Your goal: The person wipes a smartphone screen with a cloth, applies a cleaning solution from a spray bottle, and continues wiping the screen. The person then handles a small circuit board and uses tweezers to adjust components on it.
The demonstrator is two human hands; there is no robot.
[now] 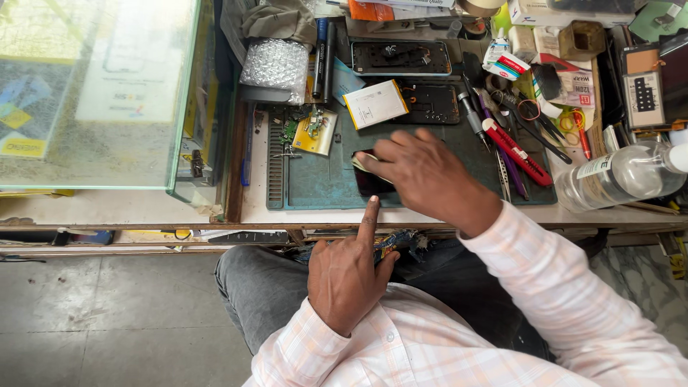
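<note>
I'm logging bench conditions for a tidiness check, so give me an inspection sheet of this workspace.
Surface: dark green work mat on a pale bench, crowded at the back.
Job's things: dark flat phone part on the mat, under a pale cloth pad.
Clutter: opened phone frames, white battery, red-handled tool, tweezers, clear bottle, bubble wrap.
Hands: right hand presses the pad on the part; left hand points one finger at the bench edge.
Cables: nothing seen.
Surroundings: glass counter at left, grey floor below.
</note>
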